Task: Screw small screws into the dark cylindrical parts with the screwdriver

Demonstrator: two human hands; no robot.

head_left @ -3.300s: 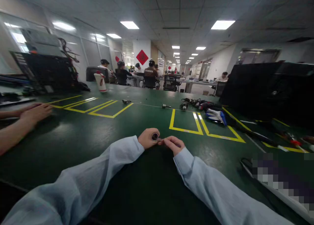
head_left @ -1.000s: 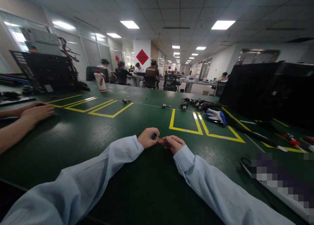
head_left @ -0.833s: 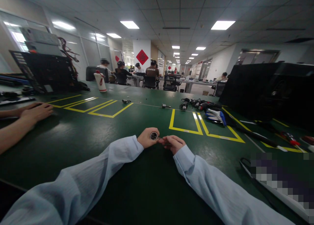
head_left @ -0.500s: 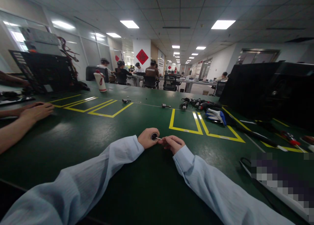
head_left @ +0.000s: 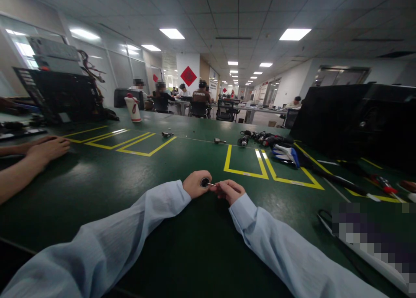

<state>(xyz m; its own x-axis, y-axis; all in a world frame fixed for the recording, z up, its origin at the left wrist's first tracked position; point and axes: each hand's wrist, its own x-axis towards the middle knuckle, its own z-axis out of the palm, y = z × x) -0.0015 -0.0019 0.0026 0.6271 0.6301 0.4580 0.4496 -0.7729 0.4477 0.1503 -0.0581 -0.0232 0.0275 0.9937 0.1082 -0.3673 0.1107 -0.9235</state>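
My left hand [head_left: 195, 184] is wrapped round a small round dark part with a metallic rim [head_left: 204, 182], its open end turned toward my right hand. Between the fingertips of my right hand [head_left: 230, 190] a thin metal rod [head_left: 212, 184] is pinched, and its far tip reaches to the opening of the round part. Whether the tip touches the inside is too small to tell. Both hands are just above the green table [head_left: 195, 254]. Farther off lie two small metal parts, one dark [head_left: 167, 134] and one with a thin shaft [head_left: 219, 141].
Yellow tape outlines [head_left: 247, 173] mark the table. Right of centre lie a blue-and-white glove [head_left: 286, 155] and corded tools [head_left: 256, 137]. A black computer case [head_left: 61, 94] and a cup [head_left: 132, 109] stand left; a large black box [head_left: 354, 116] right. Another person's hands [head_left: 48, 149] rest at left.
Almost nothing differs. My hands keep the same hold, and the round part's opening has tilted very slightly.
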